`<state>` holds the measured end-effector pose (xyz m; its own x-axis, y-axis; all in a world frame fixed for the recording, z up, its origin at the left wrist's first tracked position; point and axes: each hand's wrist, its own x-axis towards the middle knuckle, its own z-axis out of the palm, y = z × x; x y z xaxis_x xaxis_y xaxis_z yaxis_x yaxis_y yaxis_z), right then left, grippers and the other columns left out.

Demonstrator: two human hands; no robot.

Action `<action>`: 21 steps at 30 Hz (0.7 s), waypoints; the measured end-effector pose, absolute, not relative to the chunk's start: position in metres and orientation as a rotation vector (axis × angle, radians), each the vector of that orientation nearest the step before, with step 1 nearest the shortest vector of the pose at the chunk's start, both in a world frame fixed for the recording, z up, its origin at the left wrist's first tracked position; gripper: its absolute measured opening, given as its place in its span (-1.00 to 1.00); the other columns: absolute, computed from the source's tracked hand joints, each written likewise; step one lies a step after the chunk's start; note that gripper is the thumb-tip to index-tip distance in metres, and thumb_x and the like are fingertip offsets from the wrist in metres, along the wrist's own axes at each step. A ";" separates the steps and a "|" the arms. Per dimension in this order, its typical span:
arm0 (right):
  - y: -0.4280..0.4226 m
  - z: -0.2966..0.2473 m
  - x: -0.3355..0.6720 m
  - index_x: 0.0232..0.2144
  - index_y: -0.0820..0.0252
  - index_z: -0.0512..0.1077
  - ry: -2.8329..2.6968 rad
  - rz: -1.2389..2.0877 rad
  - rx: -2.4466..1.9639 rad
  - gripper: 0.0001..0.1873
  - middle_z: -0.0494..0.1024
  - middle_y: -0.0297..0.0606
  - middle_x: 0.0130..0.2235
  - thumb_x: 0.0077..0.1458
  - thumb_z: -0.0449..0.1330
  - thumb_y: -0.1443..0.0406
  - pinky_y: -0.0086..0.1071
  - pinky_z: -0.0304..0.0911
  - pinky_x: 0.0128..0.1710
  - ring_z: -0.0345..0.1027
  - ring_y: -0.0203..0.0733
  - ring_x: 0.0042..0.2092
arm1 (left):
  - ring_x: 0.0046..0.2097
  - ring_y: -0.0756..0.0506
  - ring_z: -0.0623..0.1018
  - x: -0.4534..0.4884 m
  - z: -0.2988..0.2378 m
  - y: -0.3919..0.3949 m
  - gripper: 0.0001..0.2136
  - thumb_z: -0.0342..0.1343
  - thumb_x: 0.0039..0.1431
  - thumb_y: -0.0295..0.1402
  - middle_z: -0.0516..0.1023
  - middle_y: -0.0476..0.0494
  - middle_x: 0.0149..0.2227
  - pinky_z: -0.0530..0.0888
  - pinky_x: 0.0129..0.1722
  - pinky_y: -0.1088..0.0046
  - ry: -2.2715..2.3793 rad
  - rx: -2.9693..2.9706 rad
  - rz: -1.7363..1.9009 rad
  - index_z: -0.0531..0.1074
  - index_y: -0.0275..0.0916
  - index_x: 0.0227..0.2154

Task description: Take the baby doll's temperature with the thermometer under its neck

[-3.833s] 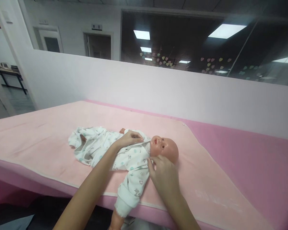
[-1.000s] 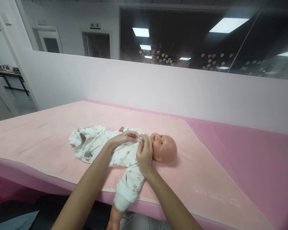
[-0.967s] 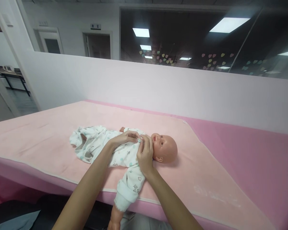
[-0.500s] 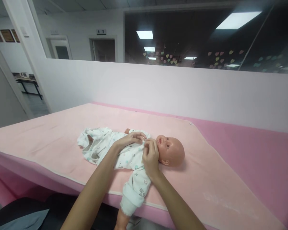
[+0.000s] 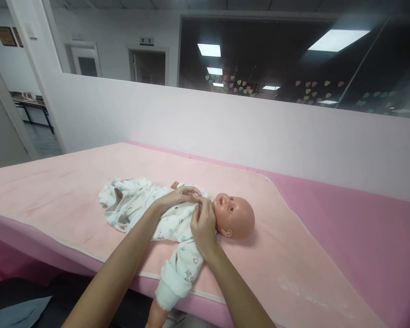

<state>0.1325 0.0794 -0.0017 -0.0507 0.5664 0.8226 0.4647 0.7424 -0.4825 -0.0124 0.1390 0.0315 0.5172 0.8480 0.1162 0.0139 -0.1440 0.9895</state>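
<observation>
A baby doll (image 5: 235,217) lies on its back with its head to the right. It wears a white printed baby romper (image 5: 172,224), whose loose leg end lies bunched at the left. At the upper chest, just below the doll's chin, my left hand (image 5: 181,195) has its fingers curled at the romper's front edge. Right beside it, my right hand (image 5: 204,221) pinches the same edge, thumb against fingers. The fingertips of both hands nearly meet, and the exact bit of cloth between them is hidden. One doll arm, its sleeve cuff folded back, hangs over the table's near edge.
A peach mat (image 5: 283,255) covers much of the pink table (image 5: 355,205). Behind it runs a low white wall (image 5: 259,132) with dark glass above. At the far left, a doorway shows a small desk (image 5: 34,102).
The view has shifted, so the doll and both hands appear slightly farther left. Both hands stay together at the romper's neckline, with only slight finger movement.
</observation>
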 end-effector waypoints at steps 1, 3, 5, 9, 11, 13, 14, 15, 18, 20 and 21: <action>0.080 -0.002 0.132 -0.21 0.18 0.30 -1.688 0.102 -0.829 -0.75 0.43 -0.18 -0.22 0.11 -0.09 0.46 -0.27 0.27 -0.15 0.30 -0.17 -0.14 | -0.29 -0.03 0.48 -0.012 0.031 0.139 -0.74 0.22 -0.09 -0.39 0.52 -0.03 -0.40 0.32 -0.21 0.50 0.771 1.557 0.866 0.46 -0.25 -0.25; 0.080 -0.002 0.132 -0.19 0.17 0.30 -1.689 0.106 -0.830 -0.73 0.42 -0.18 -0.21 0.13 -0.10 0.46 -0.27 0.27 -0.14 0.30 -0.17 -0.13 | -0.27 -0.05 0.48 -0.011 0.031 0.138 -0.71 0.23 -0.08 -0.36 0.53 -0.05 -0.39 0.32 -0.18 0.46 0.786 1.571 0.874 0.46 -0.26 -0.23; 0.080 -0.002 0.133 -0.18 0.16 0.30 -1.683 0.109 -0.839 -0.71 0.42 -0.18 -0.19 0.14 -0.12 0.47 -0.26 0.27 -0.12 0.30 -0.18 -0.12 | -0.26 -0.07 0.48 -0.010 0.031 0.137 -0.70 0.23 -0.07 -0.32 0.52 -0.07 -0.40 0.33 -0.16 0.43 0.799 1.594 0.887 0.46 -0.28 -0.23; 0.080 0.000 0.133 -0.14 0.17 0.30 -1.697 0.085 -0.870 -0.66 0.42 -0.16 -0.16 0.14 -0.15 0.49 -0.27 0.26 -0.09 0.30 -0.18 -0.09 | -0.21 -0.12 0.48 -0.012 0.033 0.131 -0.69 0.20 -0.01 -0.23 0.53 -0.07 -0.37 0.30 -0.06 0.31 0.844 1.646 0.915 0.47 -0.26 -0.20; 0.081 0.001 0.132 -0.11 0.21 0.30 -1.738 0.043 -0.872 -0.64 0.42 -0.13 -0.12 0.14 -0.17 0.50 -0.27 0.25 -0.06 0.28 -0.17 -0.05 | -0.15 -0.13 0.48 -0.019 0.035 0.126 -0.71 0.18 0.02 -0.23 0.54 -0.08 -0.34 0.24 0.03 0.26 0.881 1.663 0.933 0.47 -0.24 -0.20; 0.082 0.002 0.129 -0.09 0.23 0.31 -1.814 -0.015 -0.839 -0.63 0.41 -0.11 -0.08 0.15 -0.18 0.49 -0.25 0.21 -0.01 0.25 -0.16 -0.01 | -0.08 -0.15 0.45 -0.030 0.037 0.120 -0.74 0.17 0.03 -0.24 0.55 -0.10 -0.26 0.21 0.06 0.27 0.870 1.649 0.962 0.48 -0.23 -0.22; 0.083 0.003 0.128 -0.10 0.23 0.32 -1.859 -0.045 -0.816 -0.65 0.42 -0.11 -0.07 0.15 -0.16 0.47 -0.23 0.17 0.02 0.25 -0.15 0.00 | -0.05 -0.15 0.44 -0.036 0.036 0.116 -0.76 0.16 0.04 -0.25 0.54 -0.11 -0.22 0.22 0.05 0.28 0.859 1.637 0.979 0.48 -0.23 -0.23; 0.083 0.005 0.126 -0.13 0.22 0.33 -1.903 -0.069 -0.793 -0.68 0.42 -0.13 -0.08 0.15 -0.13 0.45 -0.20 0.13 0.06 0.24 -0.14 0.00 | -0.03 -0.16 0.42 -0.042 0.036 0.111 -0.77 0.16 0.05 -0.26 0.53 -0.12 -0.19 0.24 0.04 0.30 0.854 1.631 0.992 0.49 -0.24 -0.24; 0.084 0.009 0.121 -0.29 0.17 0.37 -1.995 -0.094 -0.795 -0.82 0.48 -0.21 -0.21 0.10 -0.01 0.38 -0.10 -0.01 0.12 0.29 -0.13 -0.08 | -0.03 -0.16 0.42 -0.057 0.033 0.098 -0.80 0.15 0.06 -0.29 0.52 -0.13 -0.16 0.27 0.03 0.33 0.871 1.678 1.002 0.50 -0.24 -0.25; 0.086 0.012 0.118 -0.42 0.15 0.34 -2.008 -0.081 -0.837 -0.92 0.47 -0.27 -0.34 0.02 0.05 0.38 -0.09 -0.03 0.10 0.31 -0.14 -0.19 | -0.04 -0.15 0.43 -0.062 0.031 0.092 -0.81 0.15 0.06 -0.31 0.51 -0.14 -0.15 0.28 0.03 0.32 0.850 1.733 0.970 0.50 -0.26 -0.27; 0.087 0.013 0.117 -0.47 0.15 0.31 -2.000 -0.071 -0.852 -0.94 0.45 -0.29 -0.40 -0.02 0.06 0.39 -0.10 -0.01 0.07 0.30 -0.16 -0.25 | -0.04 -0.16 0.43 -0.063 0.030 0.090 -0.82 0.16 0.05 -0.32 0.51 -0.15 -0.14 0.28 0.03 0.31 0.830 1.756 0.954 0.50 -0.26 -0.28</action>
